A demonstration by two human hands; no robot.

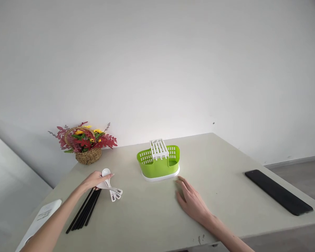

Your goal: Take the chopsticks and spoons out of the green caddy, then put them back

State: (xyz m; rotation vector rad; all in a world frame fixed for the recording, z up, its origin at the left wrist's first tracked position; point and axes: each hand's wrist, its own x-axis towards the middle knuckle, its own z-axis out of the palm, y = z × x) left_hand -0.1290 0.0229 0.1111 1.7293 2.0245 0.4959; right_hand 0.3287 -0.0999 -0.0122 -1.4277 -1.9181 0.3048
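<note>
A white printed card (pixel 42 216) lies at the counter's (pixel 152 217) left edge, its writing too small to read. The left hand (pixel 94 180) grasps white spoons (pixel 110 189) beside black chopsticks (pixel 85 210). Behind them sits a flower basket (pixel 87 143). The right hand (pixel 193 201) rests flat, released, just beside the green cutlery caddy (pixel 159 164). A black slab (pixel 278 192) lies far right.

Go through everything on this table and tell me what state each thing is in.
left hand: resting on the white spoons
right hand: flat on the table, empty
green caddy: upright, looks empty
black chopsticks: lying bundled
flower basket: upright
</note>
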